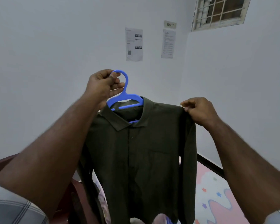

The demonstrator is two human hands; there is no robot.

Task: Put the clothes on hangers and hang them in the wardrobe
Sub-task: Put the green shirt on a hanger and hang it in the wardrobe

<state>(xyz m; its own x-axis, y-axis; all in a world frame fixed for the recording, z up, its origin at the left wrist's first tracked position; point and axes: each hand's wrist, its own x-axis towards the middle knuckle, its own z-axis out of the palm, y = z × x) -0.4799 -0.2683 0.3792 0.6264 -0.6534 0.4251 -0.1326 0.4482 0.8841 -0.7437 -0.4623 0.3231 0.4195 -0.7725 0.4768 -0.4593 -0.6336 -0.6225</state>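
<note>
Your left hand (103,85) grips the hook of the blue hanger (124,96), fingers curled round it, and holds it up in front of the wall. Your right hand (199,110) pinches the far shoulder of the dark green shirt (141,159), drawing the cloth out level. The shirt hangs below and between both hands, collar at the hanger's neck, its body falling toward the bed (217,191).

To seat it well, keep the hook steady and high, and pull the pinched shoulder outward until the hanger's arm fills it. The near shoulder, beside your left wrist, seems only partly on, though your arm hides it, so check it before you let go. Level the collar and let the sleeves drop free. No wardrobe is in view.
</note>
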